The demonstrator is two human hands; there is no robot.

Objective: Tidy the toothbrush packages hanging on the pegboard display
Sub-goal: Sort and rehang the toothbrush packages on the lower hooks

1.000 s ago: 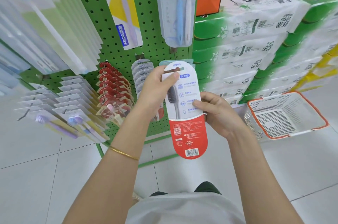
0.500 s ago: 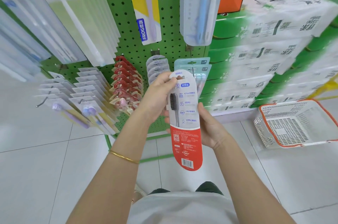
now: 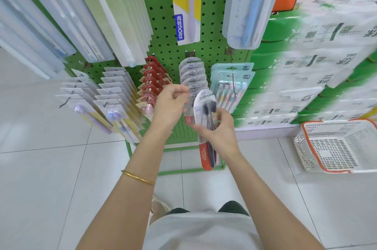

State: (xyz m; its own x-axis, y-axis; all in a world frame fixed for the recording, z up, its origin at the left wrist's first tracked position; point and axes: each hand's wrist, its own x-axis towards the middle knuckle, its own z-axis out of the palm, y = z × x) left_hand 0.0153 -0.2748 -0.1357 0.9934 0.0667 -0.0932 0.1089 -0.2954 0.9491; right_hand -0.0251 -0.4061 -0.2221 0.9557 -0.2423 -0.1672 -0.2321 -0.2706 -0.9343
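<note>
The right hand [image 3: 221, 131] grasps the toothbrush package [image 3: 199, 106] around its middle, with the fingers wrapped across the front face and the thumb on the left edge. The package is upright and slightly tilted. Its rounded white top is level with the lower pegs and its red bottom end hangs below the hand. Two dark brush heads show through the blister. The package sits in front of the green pegboard [image 3: 161, 25], between the row of matching packages [image 3: 191, 74] on the middle hook and the teal multi-packs [image 3: 232, 74] to the right.

The left hand [image 3: 168, 106] is raised beside the top of the held package. Its fingers are curled inward near the front of the matching row. Whether they pinch a card edge or close on nothing cannot be determined, as motion blur hides the fingertips. A gold bangle [image 3: 138, 177] sits on the left forearm.

To the left of the hands, a row of red packages [image 3: 153, 80] hangs on its own hook. Further left hang rows of white-carded brushes [image 3: 114, 90]. Above, a yellow-and-white package [image 3: 185, 4] and a clear case with a blue brush [image 3: 244, 4] hang from the upper pegs.

Stacked green-and-white paper packs [image 3: 306, 66] stand to the right of the pegboard. A white basket with an orange rim [image 3: 334, 145] rests on the tiled floor [image 3: 51, 168] near them.
</note>
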